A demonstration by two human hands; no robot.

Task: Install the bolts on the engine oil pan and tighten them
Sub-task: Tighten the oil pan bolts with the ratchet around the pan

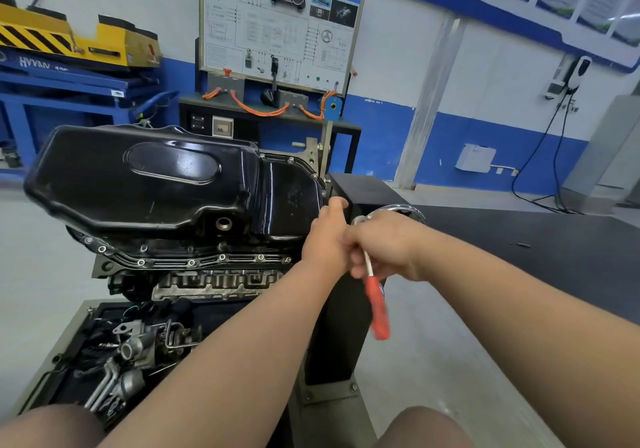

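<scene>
The right hand has its fingers curled round the metal shaft of a wrench. The wrench's red grip hangs blurred below them, and its steel head shows just above them. The left hand touches the right one on its left side, thumb raised against the right end of the black oil pan. Whether its fingers pinch anything I cannot tell. The pan spreads away to the left of both hands, atop the engine. Bolts sit along its near rim, left of the fingers. A tray of loose parts lies well below and left of them.
</scene>
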